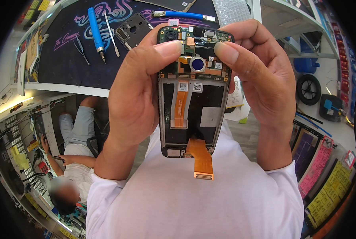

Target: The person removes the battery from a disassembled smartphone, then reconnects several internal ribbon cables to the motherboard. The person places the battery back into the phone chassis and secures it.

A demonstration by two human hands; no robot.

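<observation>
An opened smartphone (194, 107) is held up in front of my chest, its inside facing me. My left hand (136, 79) grips its upper left edge, thumb on the circuit board (204, 47) near the camera module (170, 36). Around the upper right edge closes my right hand (261, 71), its thumb pressing on the board's right side. A round dark-blue sensor (197, 64) sits below the thumbs. One orange flex cable (181, 105) runs down the bare frame. A wider orange ribbon cable (202, 157) hangs loose past the bottom edge. Fingers behind the phone are partly hidden.
On the dark work mat (62, 59) lie a blue screwdriver (95, 32), a metal spudger (112, 36), tweezers (81, 49), a removed phone back cover (135, 30) and a blue pry tool (182, 16). A seated person (76, 155) works at the left. Labelled stock (325, 191) stands at right.
</observation>
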